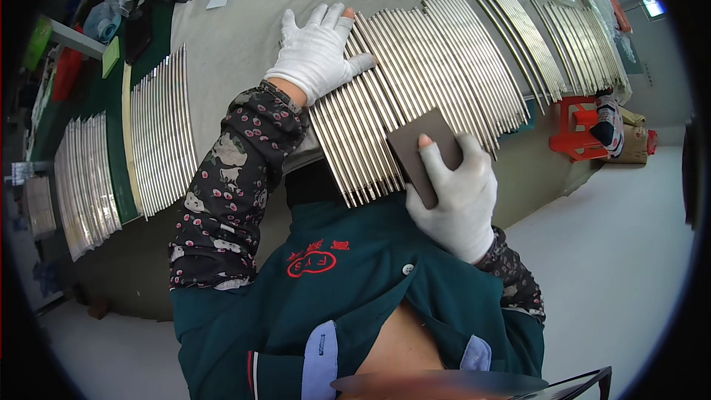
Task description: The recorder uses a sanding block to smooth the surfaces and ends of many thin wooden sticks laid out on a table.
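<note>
Lying side by side across the front edge of the desk (241,37), the metal rods (415,59) are touched at their left by the open, spread fingers of the left hand (315,52), while a brown block (418,159) is gripped by the fingers of the right hand (459,192). The rods are judged stiff, slick and apt to roll, best bunched at both ends; the block, probably light, is best held by its edges.

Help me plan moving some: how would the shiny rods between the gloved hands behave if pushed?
The rods look slim and rounded, so they would probably roll. Their straight, metallic look suggests stiffness. The smooth shine hints they may be slippery.
</note>
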A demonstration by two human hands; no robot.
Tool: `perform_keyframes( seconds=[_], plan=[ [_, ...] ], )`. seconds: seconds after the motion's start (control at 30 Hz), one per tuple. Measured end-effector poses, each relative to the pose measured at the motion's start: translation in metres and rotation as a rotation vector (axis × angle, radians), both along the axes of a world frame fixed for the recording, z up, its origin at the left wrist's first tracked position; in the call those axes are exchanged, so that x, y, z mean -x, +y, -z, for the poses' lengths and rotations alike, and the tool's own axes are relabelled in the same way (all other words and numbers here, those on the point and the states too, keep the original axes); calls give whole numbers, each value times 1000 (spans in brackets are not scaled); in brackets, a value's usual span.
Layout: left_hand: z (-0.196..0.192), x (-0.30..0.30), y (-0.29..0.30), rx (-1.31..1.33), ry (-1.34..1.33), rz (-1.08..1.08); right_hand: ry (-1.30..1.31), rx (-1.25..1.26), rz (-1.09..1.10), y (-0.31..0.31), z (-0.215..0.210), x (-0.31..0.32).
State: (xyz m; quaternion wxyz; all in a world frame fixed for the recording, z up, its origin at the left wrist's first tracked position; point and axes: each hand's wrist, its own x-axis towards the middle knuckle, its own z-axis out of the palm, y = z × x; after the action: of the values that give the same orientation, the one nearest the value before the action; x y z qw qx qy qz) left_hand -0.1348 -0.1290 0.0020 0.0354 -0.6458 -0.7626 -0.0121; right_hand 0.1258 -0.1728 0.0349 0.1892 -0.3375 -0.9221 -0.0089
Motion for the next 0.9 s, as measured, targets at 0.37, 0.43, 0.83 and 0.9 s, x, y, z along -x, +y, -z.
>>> perform_keyframes(
  seconds=[0.37,0.43,0.83,0.9],
  plan=[
    [1,6,-1,43,-2,-6,89,129,42,-8,-12,-40],
    [0,5,0,49,3,0,100,160,53,-11,-9,-39],
    [2,11,-3,51,33,23,14,64,-22,2,-1,-1],
    [2,11,-3,53,41,21,31,-16,-13,9,2,16]
  ],
)
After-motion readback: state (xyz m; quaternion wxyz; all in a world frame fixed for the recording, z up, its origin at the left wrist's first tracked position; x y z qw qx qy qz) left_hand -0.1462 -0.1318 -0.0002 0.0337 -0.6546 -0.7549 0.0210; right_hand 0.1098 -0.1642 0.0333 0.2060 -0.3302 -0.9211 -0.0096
